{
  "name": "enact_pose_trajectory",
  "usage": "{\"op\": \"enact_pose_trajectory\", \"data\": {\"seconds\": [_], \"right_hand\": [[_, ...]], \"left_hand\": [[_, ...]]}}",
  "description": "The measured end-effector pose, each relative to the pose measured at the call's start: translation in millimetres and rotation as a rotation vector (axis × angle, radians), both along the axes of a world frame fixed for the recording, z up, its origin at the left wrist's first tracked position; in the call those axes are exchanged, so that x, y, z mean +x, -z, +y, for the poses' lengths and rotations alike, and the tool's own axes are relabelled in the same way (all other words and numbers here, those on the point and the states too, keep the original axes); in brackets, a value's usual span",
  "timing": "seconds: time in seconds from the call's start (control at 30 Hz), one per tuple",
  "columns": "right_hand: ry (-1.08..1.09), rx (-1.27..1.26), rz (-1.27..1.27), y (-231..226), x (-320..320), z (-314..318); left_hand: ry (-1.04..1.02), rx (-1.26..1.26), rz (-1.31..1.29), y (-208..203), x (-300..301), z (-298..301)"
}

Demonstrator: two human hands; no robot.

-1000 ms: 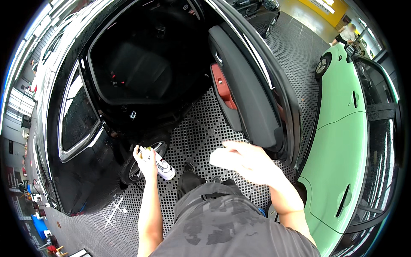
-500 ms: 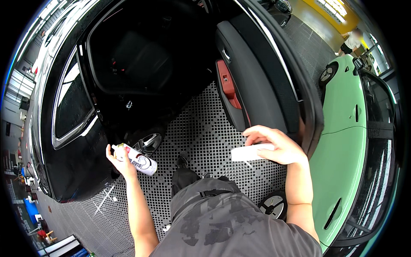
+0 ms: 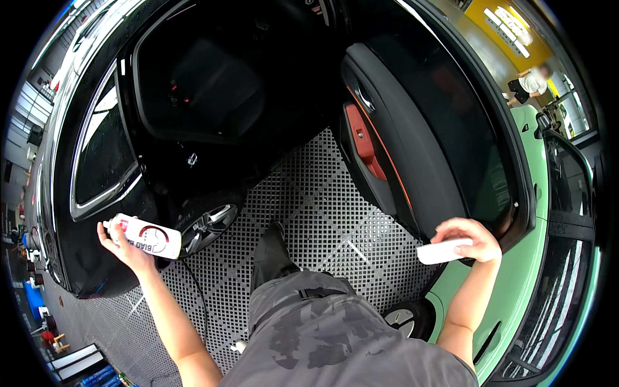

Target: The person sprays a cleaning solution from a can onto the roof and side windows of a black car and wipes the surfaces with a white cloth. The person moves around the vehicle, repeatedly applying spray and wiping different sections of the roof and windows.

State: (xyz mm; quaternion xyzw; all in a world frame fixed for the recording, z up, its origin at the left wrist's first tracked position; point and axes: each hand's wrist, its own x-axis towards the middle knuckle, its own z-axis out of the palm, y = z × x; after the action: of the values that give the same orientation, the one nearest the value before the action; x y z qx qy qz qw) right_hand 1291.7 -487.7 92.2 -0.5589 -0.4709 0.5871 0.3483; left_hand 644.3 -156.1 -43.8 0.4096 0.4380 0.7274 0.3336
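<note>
My left hand (image 3: 132, 257) is wrapped round the top end of a white spray can (image 3: 157, 240) with dark and red print. The can lies almost level, beside the black car's rear side and wheel. At the right, my right hand (image 3: 478, 242) grips a white sponge-like block (image 3: 437, 252) between thumb and fingers. That hand is by the lower edge of the car's open door (image 3: 429, 148), which has a dark trim panel and a red armrest (image 3: 365, 142). I cannot tell whether the hand touches the door.
The black car's dark doorway (image 3: 200, 90) lies ahead, with its rear wheel (image 3: 211, 226) at left. A light green car (image 3: 445, 290) stands close on the right, past the door. Grated floor tiles (image 3: 303, 187) lie underfoot. A person (image 3: 532, 84) is at the far right.
The door has swung farther out to the right. My left hand with the can has moved left, and my right hand with the white block has moved right and slightly nearer.
</note>
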Motion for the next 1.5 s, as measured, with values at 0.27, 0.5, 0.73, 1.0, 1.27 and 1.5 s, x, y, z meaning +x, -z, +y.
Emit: {"op": "enact_pose_trajectory", "data": {"seconds": [0.27, 0.5, 0.73, 1.0, 1.27, 1.5], "right_hand": [[0.318, -0.006, 0.205, 9, 61, -25], [0.556, -0.229, 0.280, 9, 26, -3], [0.430, -0.041, 0.169, 38, -12, 296], [0.179, 0.820, 0.456, -145, -42, 700], [0.151, 0.866, -0.319, -273, 96, 1091], [0.140, 0.917, -0.603, -258, 167, 1125]], "left_hand": [[0.186, 0.236, -0.088, -44, -3, 158], [0.482, 0.301, -0.133, -128, 14, 253], [0.612, 0.362, -0.145, -220, 86, 346], [0.481, 0.188, -0.051, -286, 150, 440], [0.642, -0.097, -0.173, -301, 149, 499], [0.668, -0.484, -0.625, -314, 140, 521]]}}
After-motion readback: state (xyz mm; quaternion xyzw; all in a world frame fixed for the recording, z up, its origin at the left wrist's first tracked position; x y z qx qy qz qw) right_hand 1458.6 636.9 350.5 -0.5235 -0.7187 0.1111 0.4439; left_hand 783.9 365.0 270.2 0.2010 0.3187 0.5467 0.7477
